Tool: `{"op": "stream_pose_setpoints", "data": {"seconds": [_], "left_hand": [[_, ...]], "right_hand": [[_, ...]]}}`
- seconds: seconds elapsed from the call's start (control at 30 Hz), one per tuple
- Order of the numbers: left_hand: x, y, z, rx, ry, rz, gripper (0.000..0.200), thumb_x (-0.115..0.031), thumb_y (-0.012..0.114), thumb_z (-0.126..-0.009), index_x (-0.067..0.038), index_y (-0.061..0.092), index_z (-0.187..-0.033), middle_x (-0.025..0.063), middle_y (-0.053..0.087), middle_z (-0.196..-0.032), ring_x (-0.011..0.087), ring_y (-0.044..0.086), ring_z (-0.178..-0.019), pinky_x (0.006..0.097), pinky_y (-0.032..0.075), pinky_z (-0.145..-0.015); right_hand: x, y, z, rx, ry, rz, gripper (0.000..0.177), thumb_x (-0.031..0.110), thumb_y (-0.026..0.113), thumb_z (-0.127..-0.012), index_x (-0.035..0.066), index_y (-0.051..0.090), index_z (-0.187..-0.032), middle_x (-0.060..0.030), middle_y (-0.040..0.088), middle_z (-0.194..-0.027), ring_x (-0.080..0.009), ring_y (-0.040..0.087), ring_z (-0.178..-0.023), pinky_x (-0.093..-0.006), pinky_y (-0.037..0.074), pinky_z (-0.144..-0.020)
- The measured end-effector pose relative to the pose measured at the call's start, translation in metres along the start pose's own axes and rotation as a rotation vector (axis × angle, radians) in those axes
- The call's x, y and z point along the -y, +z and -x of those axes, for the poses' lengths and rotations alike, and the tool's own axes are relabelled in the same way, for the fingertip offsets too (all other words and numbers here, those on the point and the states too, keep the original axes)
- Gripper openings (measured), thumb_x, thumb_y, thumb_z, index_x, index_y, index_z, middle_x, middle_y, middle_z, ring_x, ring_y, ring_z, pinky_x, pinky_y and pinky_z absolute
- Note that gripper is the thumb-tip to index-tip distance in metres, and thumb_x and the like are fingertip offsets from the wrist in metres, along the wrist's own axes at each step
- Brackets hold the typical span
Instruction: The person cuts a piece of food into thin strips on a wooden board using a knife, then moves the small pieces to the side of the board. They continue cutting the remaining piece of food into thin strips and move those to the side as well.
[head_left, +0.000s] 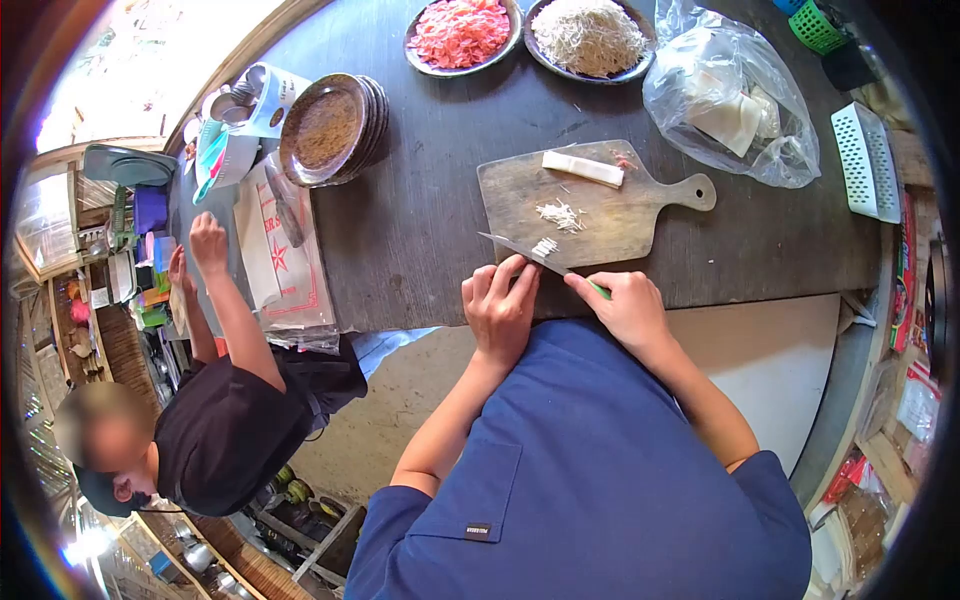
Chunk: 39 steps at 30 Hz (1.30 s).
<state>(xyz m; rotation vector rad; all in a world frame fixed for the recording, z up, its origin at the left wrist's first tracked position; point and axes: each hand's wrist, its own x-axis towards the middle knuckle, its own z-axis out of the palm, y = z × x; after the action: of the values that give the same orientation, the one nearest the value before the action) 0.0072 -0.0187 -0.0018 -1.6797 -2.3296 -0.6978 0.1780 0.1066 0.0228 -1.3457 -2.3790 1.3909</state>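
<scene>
My right hand (632, 308) is wrapped round the green handle of a knife (523, 251), whose blade points left across the near edge of a wooden cutting board (500, 200). Close to the blade, my left hand (500, 312) has its fingers curled at the board's near edge; whatever they press or hold is hidden. Thin white strips (545, 246) lie against the blade, and a small heap of white shreds (561, 216) sits farther up. A white block (583, 168) rests near the far side of the board, beside a few reddish bits.
Bowls of pink shreds (460, 35) and white shreds (590, 38) stand at the back. A plastic bag (735, 100) lies right of them. Stacked brown plates (325, 130), a second knife (285, 205) and a paper bag (285, 265) are left, near another person (235, 430).
</scene>
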Motion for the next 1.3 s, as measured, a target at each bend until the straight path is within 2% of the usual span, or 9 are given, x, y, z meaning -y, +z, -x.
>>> {"op": "stream_pose_setpoints", "data": {"seconds": [0.1, 0.17, 0.37, 0.57, 0.77, 0.97, 1.13, 1.3], "left_hand": [[0.001, -0.002, 0.000, -0.009, 0.008, 0.006, 0.017, -0.019, 0.083, -0.091, -0.014, 0.082, -0.107, -0.0060, 0.074, -0.114, 0.0193, 0.063, -0.097, 0.0369, 0.045, -0.088], [0.000, 0.000, -0.002, -0.020, 0.001, 0.006, 0.017, -0.018, 0.087, -0.086, -0.016, 0.083, -0.102, -0.0069, 0.076, -0.111, 0.0190, 0.064, -0.095, 0.0364, 0.046, -0.086], [-0.002, -0.002, -0.002, -0.017, -0.008, -0.002, 0.017, -0.019, 0.087, -0.086, -0.016, 0.083, -0.103, -0.0067, 0.076, -0.111, 0.0188, 0.064, -0.095, 0.0365, 0.047, -0.085], [-0.002, -0.002, -0.001, -0.013, -0.015, -0.002, 0.018, -0.018, 0.086, -0.087, -0.016, 0.083, -0.104, -0.0068, 0.075, -0.112, 0.0187, 0.063, -0.095, 0.0364, 0.046, -0.085], [-0.002, -0.004, 0.000, 0.001, -0.002, -0.015, 0.018, -0.018, 0.086, -0.087, -0.016, 0.083, -0.105, -0.0071, 0.075, -0.113, 0.0187, 0.063, -0.095, 0.0367, 0.046, -0.084], [-0.002, -0.002, 0.001, -0.007, -0.005, -0.021, 0.018, -0.018, 0.086, -0.088, -0.016, 0.083, -0.106, -0.0071, 0.075, -0.114, 0.0188, 0.063, -0.095, 0.0369, 0.046, -0.084], [-0.003, -0.002, 0.002, -0.011, -0.015, -0.023, 0.019, -0.018, 0.086, -0.087, -0.016, 0.083, -0.106, -0.0075, 0.076, -0.114, 0.0189, 0.063, -0.095, 0.0369, 0.046, -0.084], [-0.002, -0.002, 0.002, -0.011, -0.016, -0.021, 0.017, -0.018, 0.086, -0.087, -0.016, 0.083, -0.104, -0.0077, 0.076, -0.114, 0.0190, 0.064, -0.096, 0.0366, 0.046, -0.085]], "right_hand": [[0.005, -0.017, 0.011, 0.054, 0.065, 0.043, 0.056, 0.059, 0.069, -0.103, 0.007, 0.085, -0.090, -0.0229, 0.073, -0.076, -0.0436, 0.075, -0.075, -0.0518, 0.058, -0.070], [0.002, -0.018, 0.013, 0.074, 0.097, 0.027, 0.056, 0.060, 0.069, -0.102, 0.008, 0.085, -0.091, -0.0232, 0.074, -0.077, -0.0442, 0.075, -0.077, -0.0517, 0.058, -0.071], [0.001, -0.001, 0.000, 0.004, -0.006, -0.002, 0.057, 0.061, 0.068, -0.103, 0.008, 0.085, -0.091, -0.0231, 0.073, -0.076, -0.0439, 0.075, -0.077, -0.0511, 0.058, -0.070], [0.004, -0.019, 0.015, 0.101, 0.116, 0.048, 0.057, 0.061, 0.068, -0.102, 0.008, 0.086, -0.093, -0.0226, 0.074, -0.077, -0.0444, 0.075, -0.078, -0.0509, 0.059, -0.070], [0.004, -0.001, 0.001, 0.013, 0.006, -0.001, 0.057, 0.060, 0.069, -0.103, 0.007, 0.085, -0.091, -0.0241, 0.073, -0.077, -0.0451, 0.075, -0.076, -0.0522, 0.058, -0.069], [0.004, -0.017, 0.016, 0.064, 0.111, 0.054, 0.057, 0.060, 0.068, -0.103, 0.007, 0.084, -0.091, -0.0247, 0.074, -0.079, -0.0458, 0.075, -0.078, -0.0529, 0.058, -0.070], [0.000, 0.003, 0.002, 0.012, 0.022, 0.021, 0.057, 0.060, 0.068, -0.103, 0.007, 0.084, -0.090, -0.0243, 0.073, -0.078, -0.0451, 0.075, -0.077, -0.0525, 0.058, -0.069], [0.002, -0.018, 0.017, 0.043, 0.056, 0.060, 0.057, 0.060, 0.068, -0.103, 0.007, 0.085, -0.092, -0.0237, 0.074, -0.078, -0.0444, 0.075, -0.077, -0.0519, 0.058, -0.069]]}}
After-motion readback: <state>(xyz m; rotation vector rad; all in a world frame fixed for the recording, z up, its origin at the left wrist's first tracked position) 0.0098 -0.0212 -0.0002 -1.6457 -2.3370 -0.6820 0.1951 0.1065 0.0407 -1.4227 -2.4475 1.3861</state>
